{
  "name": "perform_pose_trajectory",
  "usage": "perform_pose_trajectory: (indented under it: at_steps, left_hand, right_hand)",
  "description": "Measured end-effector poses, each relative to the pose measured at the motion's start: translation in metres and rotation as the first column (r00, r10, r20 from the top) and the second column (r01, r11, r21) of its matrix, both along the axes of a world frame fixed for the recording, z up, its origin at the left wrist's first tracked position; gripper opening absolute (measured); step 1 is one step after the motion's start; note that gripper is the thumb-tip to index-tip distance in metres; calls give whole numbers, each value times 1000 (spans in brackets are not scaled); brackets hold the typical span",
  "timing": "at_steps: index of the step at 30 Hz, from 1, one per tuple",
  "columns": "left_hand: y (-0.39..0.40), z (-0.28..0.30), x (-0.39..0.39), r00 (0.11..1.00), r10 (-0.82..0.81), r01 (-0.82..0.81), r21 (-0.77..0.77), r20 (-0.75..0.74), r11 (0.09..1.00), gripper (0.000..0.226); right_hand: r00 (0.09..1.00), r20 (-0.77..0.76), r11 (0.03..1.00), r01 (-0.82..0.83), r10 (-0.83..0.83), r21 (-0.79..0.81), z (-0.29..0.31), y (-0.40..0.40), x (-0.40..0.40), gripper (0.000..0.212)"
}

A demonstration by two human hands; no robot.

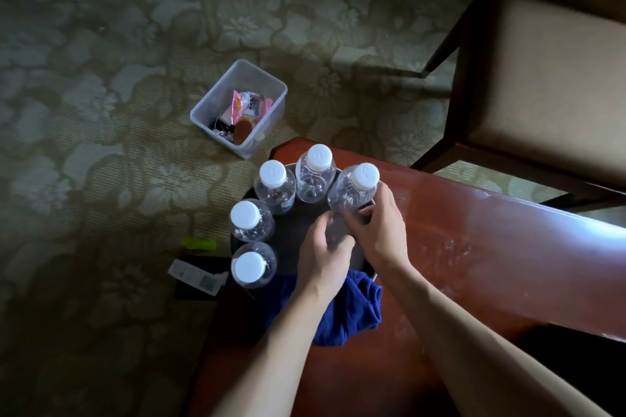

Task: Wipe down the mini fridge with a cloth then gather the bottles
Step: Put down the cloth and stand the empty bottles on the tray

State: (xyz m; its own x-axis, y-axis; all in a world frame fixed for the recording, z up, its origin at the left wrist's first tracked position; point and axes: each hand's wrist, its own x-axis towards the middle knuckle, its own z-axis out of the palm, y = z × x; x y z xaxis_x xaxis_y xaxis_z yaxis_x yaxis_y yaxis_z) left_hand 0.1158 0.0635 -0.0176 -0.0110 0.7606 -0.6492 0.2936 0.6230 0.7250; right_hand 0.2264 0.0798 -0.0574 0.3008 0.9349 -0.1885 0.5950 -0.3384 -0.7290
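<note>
Five clear bottles with white caps stand in an arc on a dark round tray (305,223) at the corner of the red-brown table (457,247). From the near end: bottle 1 (250,268), bottle 2 (247,218), bottle 3 (273,179), bottle 4 (315,167), bottle 5 (355,189).

Right hand (382,230): grip closed round the lower body of bottle 5, fingers wrapped on the far side; the bottle tilts toward bottle 4 and sits at the tray's right rim. Whether its base is down I cannot tell.

Left hand (325,254): fingers loosely curled over the tray centre, just beside the base of bottle 5. It appears to hold nothing, though the fingertips are partly hidden.

Blue cloth (352,308) lies bunched at the tray's near edge, under the forearms. The fridge is not in view.

Judgement: wiping looks finished; the step in hand is gathering, seating bottle 5 to close the arc.

To do it well:
- bring the bottle upright before letting go;
- set the base fully inside the rim;
- keep it off bottle 4: light, probably empty bottles tip easily;
- use the left hand to steady the base.

On the carpet: a clear tub (238,108) of small items, well apart.
</note>
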Motion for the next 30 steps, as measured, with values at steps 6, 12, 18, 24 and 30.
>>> perform_pose_trajectory:
  at_steps: [6, 12, 18, 24, 30]
  left_hand:
    - [-5, 9, -1, 999, 12, -10, -28, 47, 1000, 40]
    - [-15, 52, -5, 997, -39, 44, -79, 67, 996, 40]
    - [-22, 92, -7, 998, -34, 36, -46, 48, 998, 46]
    - [-51, 182, -35, 978, -199, 204, 91, -62, 975, 19]
    - [-109, 270, -39, 892, -397, 440, 214, -219, 872, 26]
  right_hand:
    - [984, 168, 974, -11, 50, -226, 4, -11, 5, 46]
    - [978, 207, 910, 79, 7, -406, 49, -43, 2, 30]
    - [980, 97, 921, 194, -171, -338, 121, -48, -11, 27]
    - [983, 109, 926, 174, -145, -334, 210, -96, -18, 14]
    - [966, 87, 935, 258, -244, -242, 291, -165, -15, 23]
